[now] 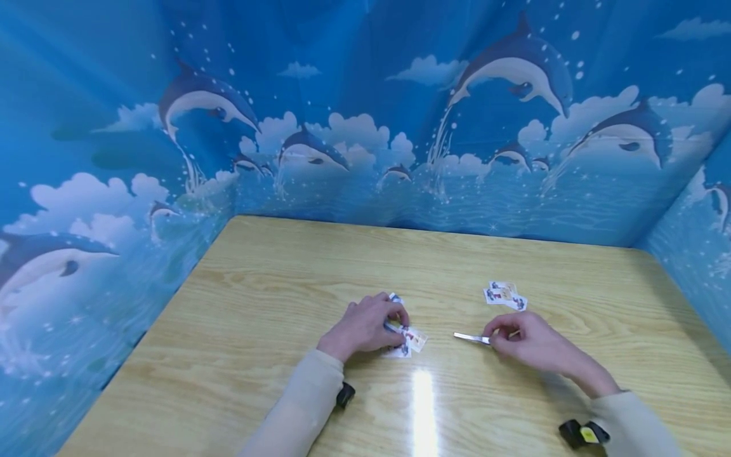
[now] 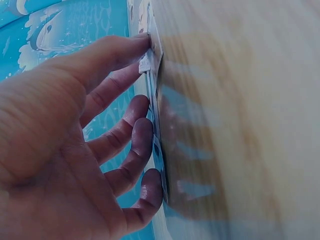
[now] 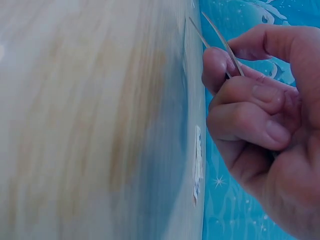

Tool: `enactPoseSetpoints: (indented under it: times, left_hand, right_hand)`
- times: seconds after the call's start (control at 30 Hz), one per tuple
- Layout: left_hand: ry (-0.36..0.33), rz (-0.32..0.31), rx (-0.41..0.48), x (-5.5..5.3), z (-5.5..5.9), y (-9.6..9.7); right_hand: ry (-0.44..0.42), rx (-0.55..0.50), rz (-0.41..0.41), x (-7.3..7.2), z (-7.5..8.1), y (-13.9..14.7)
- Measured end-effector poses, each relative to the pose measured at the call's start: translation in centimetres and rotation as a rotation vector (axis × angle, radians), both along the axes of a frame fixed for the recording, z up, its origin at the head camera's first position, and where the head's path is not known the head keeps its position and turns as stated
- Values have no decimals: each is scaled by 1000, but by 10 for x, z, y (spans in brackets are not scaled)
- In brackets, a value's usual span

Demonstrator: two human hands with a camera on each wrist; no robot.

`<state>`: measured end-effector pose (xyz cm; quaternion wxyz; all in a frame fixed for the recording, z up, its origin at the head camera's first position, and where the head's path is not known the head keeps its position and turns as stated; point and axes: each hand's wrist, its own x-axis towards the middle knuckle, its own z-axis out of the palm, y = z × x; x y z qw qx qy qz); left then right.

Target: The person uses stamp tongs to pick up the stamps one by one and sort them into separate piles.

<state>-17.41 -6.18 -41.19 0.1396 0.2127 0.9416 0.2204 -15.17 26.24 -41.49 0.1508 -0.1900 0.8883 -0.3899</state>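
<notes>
My left hand (image 1: 368, 324) rests over a few small printed paper cards (image 1: 418, 340) on the table, fingers spread and loosely bent. In the left wrist view, its thumb and fingertips (image 2: 141, 131) touch the cards (image 2: 157, 40) from above; the hand hides part of them. To the right, my right hand (image 1: 528, 339) pinches slim metal tweezers (image 1: 471, 337) between thumb and index finger, the other fingers curled in. The tweezers' two tips (image 3: 201, 32) stand slightly apart in the right wrist view. They point left toward the cards, a short gap away.
Another small group of overlapping printed cards (image 1: 502, 294) lies behind the right hand. All of it is on a light wooden table (image 1: 320, 254). A blue curtain with dolphins (image 1: 342, 76) encloses the back and sides. Black straps (image 1: 582, 434) sit at both wrists.
</notes>
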Motion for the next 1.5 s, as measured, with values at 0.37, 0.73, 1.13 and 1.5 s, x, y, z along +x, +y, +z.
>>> enactPoseSetpoints:
  times: [0.37, 0.73, 1.13, 1.5]
  left_hand:
    - [-1, 1, -6, 0, 0, 1]
    - [-5, 0, -11, 0, 1, 1]
    - [2, -4, -29, 0, 2, 2]
    - [-1, -11, -23, 0, 2, 0]
  right_hand:
    - [-31, -23, 41, 2, 1, -17]
    - [-77, -14, 47, 3, -2, -31]
    - [-44, 16, 47, 1, 0, -39]
    - [4, 19, 60, 0, 1, -43]
